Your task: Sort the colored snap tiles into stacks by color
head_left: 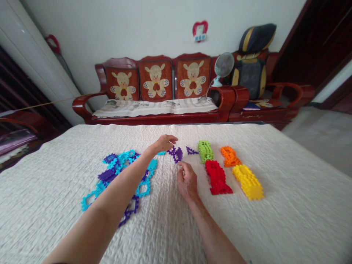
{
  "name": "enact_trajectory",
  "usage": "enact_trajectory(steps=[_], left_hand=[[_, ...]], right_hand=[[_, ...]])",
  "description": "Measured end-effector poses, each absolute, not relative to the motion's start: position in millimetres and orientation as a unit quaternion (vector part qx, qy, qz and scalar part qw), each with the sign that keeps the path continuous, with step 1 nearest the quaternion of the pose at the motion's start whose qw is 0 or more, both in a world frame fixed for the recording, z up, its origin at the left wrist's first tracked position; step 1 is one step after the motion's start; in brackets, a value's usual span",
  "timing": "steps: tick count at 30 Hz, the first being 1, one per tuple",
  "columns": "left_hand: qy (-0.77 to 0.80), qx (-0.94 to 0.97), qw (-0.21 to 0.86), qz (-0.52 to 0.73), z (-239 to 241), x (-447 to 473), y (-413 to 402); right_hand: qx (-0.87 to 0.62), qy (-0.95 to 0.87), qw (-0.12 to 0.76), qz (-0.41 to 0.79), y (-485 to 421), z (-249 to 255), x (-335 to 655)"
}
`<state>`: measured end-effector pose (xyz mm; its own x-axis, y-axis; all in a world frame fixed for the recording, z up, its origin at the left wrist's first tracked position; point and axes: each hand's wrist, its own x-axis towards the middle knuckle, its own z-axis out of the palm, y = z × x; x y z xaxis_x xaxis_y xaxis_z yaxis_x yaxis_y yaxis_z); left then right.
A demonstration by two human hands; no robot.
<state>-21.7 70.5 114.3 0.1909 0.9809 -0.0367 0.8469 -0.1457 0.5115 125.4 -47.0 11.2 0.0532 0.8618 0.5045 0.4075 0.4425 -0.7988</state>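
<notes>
My left hand (165, 142) reaches across to the far middle of the bed-like surface, palm down and fingers stretched out over several purple interlocking plastic pieces (178, 154). Close below these pieces, my right hand (187, 179) has its fingers curled in; what they may hold is hidden. Just right of the purple pieces lies a purple triangular frame piece (191, 150). A loose pile of light-blue pieces (143, 188) and dark-purple pieces (107, 175) spreads left of my hands, partly covered by my left forearm.
Grouped blocks lie to the right: green (205, 151), red (217, 178), orange (230, 156) and yellow (248, 182). A white quilted cover (291, 190) lies under everything. Beyond it stand a wooden sofa (154, 113) with bear cushions, a fan (224, 65) and a massage-seat chair (249, 73).
</notes>
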Motion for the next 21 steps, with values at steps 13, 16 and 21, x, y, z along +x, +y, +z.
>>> enact_trajectory(steps=[13,16,21], left_hand=[[0.577,0.673,0.387,0.253,76,-22,71],[0.574,0.745,0.239,0.242,76,-6,76],[0.521,0.834,0.113,0.142,74,32,82]], right_hand=[[-0.466,-0.707,0.479,0.232,-52,16,123],[-0.459,-0.687,0.505,0.249,-53,20,123],[-0.473,-0.691,0.480,0.261,-52,19,123]])
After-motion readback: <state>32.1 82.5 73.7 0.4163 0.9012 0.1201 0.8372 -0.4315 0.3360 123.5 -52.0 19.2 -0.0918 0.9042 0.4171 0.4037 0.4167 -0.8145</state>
